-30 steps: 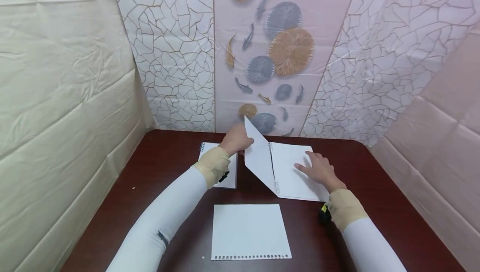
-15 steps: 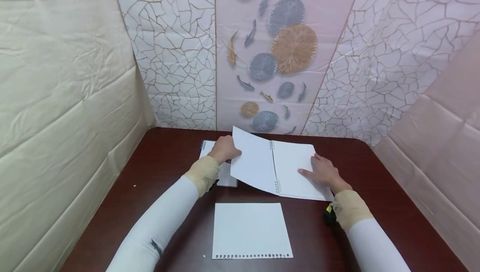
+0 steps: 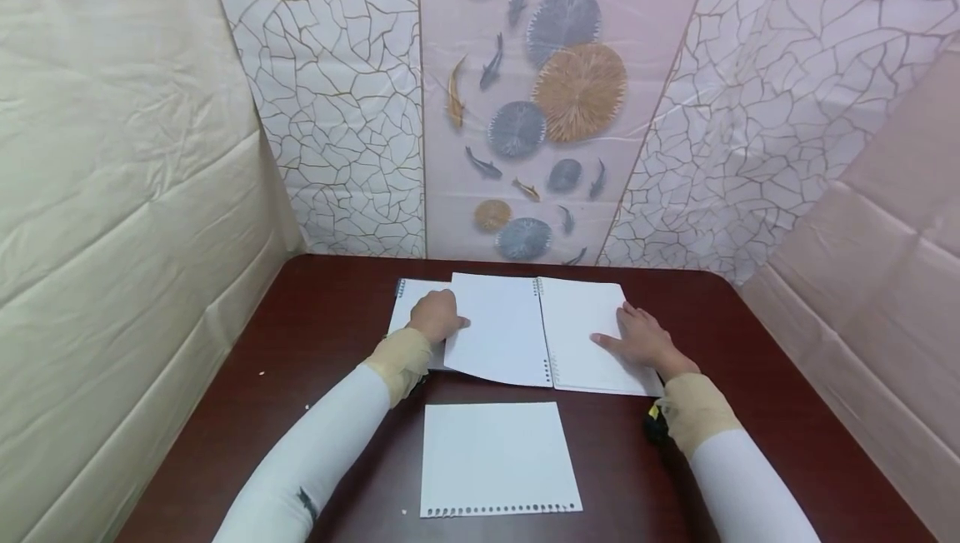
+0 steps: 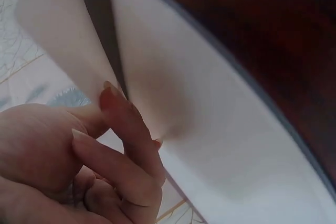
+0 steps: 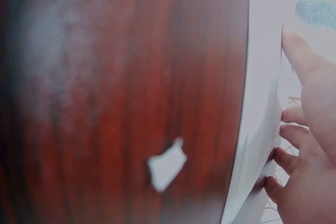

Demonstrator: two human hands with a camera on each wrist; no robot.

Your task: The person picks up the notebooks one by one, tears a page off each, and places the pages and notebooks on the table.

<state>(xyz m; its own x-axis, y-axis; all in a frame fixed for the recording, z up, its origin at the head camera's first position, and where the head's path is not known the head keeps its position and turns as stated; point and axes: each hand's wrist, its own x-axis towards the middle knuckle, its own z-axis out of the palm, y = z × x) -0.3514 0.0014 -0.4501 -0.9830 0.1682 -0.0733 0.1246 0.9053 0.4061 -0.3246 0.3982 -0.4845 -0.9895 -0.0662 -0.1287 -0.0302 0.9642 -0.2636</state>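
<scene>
A spiral notebook (image 3: 585, 335) lies spread out near the back of the table. Its turned white page (image 3: 498, 331) reaches left, with a row of holes along the binding side. My left hand (image 3: 437, 316) pinches the outer edge of that page between thumb and fingers; in the left wrist view the page (image 4: 63, 30) stands slightly lifted over the white surface beneath. A second spiral notebook (image 3: 408, 300) is partly covered by the page and my left hand. My right hand (image 3: 641, 341) rests on the right-hand page with its fingers spread.
A loose sheet (image 3: 498, 455) with punched holes along its near edge lies at the front centre. Small paper scraps are scattered about, including one torn scrap (image 5: 167, 166) close to the right wrist. Fabric walls enclose the dark red table (image 3: 300, 310) at the back and sides.
My left hand has brought the page over to the left and down, from steeply raised to nearly flat over the second notebook. My right hand has stayed on the right-hand page.
</scene>
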